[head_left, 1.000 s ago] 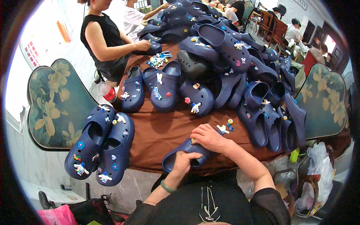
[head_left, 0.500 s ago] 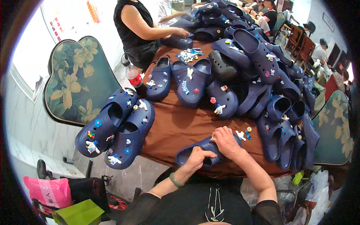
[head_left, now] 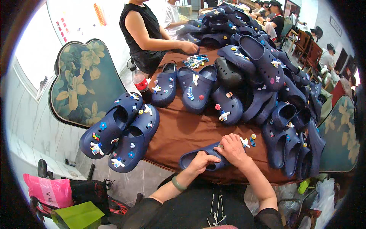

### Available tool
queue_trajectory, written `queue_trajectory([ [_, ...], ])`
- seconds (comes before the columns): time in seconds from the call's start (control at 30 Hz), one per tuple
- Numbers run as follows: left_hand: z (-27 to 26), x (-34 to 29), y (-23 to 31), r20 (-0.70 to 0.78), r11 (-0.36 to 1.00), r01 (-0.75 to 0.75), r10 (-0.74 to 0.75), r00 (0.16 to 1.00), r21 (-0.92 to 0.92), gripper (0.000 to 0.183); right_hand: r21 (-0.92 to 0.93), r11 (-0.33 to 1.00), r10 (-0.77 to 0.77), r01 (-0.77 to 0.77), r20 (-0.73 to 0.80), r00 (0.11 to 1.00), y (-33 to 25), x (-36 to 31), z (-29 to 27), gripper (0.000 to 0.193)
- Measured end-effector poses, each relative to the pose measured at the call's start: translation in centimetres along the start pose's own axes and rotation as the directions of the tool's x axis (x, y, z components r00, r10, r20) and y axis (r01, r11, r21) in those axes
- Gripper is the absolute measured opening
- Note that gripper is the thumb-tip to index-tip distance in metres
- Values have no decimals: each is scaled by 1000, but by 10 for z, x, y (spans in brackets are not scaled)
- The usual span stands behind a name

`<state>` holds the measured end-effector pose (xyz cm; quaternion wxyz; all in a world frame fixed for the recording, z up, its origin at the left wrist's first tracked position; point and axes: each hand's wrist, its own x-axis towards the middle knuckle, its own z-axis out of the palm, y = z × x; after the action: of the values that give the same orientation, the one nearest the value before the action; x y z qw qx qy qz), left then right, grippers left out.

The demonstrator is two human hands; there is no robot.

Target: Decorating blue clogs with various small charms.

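A dark blue clog lies on its sole at the near table edge, its heel toward the left. My left hand grips its side, the thumb reaching over the foot opening. Over the toe, my right hand has its fingers bunched and pressed down. A tiny pale bit shows at those fingertips, too small to name; the hand covers most of the toe. Just right of it lie a white figure charm and a small yellow-and-blue charm, loose on the brown cloth.
A decorated pair of clogs sits at the left edge. More clogs stand ahead, with a large heap behind and right. A charm pile and a bottle are farther off. Another person's hand works at the far left.
My right hand has shifted slightly, its fingers more bunched over the toe. My left hand keeps its grip. The view has moved a little, and the other person's hand has moved over the charm pile.
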<state>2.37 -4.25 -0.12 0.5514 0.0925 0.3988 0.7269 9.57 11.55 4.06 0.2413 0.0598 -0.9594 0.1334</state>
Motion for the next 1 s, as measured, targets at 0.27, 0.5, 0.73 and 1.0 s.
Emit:
queue_trajectory([
  [0.27,1,0,-2,-49,1000,-9,10,999,23,27,398,917,-55,23,68,996,12,0,-4,16],
  [0.5,5,3,6,-103,1000,1,-2,995,-5,19,38,987,157,-156,-33,987,7,-6,22,6],
  [0.73,-4,8,9,-85,994,75,-68,994,79,20,272,846,522,-458,-249,816,49,-36,-11,16],
  [1.0,-28,21,8,-50,979,88,-99,994,-181,16,-37,816,524,-576,-372,766,88,-122,-20,18],
])
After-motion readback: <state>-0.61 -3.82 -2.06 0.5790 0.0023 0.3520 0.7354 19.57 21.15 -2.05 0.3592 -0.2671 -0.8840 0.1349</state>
